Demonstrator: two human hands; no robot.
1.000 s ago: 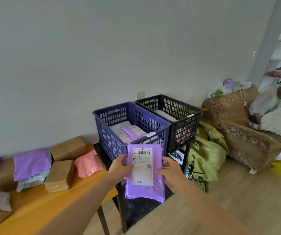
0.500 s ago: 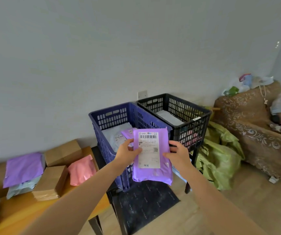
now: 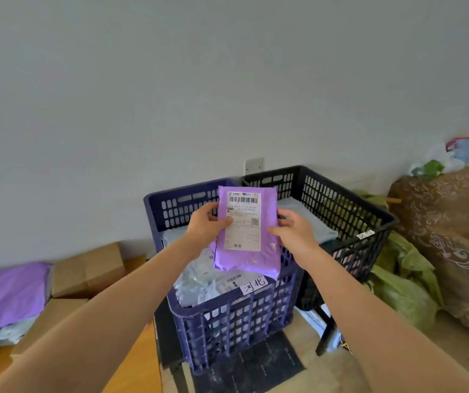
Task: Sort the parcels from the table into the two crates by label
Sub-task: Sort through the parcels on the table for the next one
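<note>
**Purple mailer held over the blue crate, label up**

- Far left of the hands: the counter (image 3: 131, 364) carries unsorted stock, a purple bag (image 3: 9, 296) and cardboard boxes (image 3: 88, 268).
- Left hand (image 3: 207, 228) pinches the left edge of the purple parcel (image 3: 250, 262), thumb on the label face and fingers behind.
- The parcel is between the hands, tilted with the label toward the camera, above the blue crate (image 3: 236, 330). Grey mailers (image 3: 199, 282) lie in the crate below it. A handwritten tag (image 3: 253, 286) sits on the crate's near rim.
- Right hand (image 3: 295, 236) grips the right edge, thumb in front.
- Right of the hands: the black crate (image 3: 341, 199), with a grey parcel (image 3: 307, 219) inside and its own tag (image 3: 365, 234).

Handling, my read:
- Soft poly film with padded contents; a two-finger pinch carries it, so it's light.
- The film looks slick and the bottom edge droops. Grip the side edges where the fill gives the fingers something to bite on, not a loose corner.
- Probably not fragile. It can drop flat into whichever crate matches the label, which is too small to read here.
</note>
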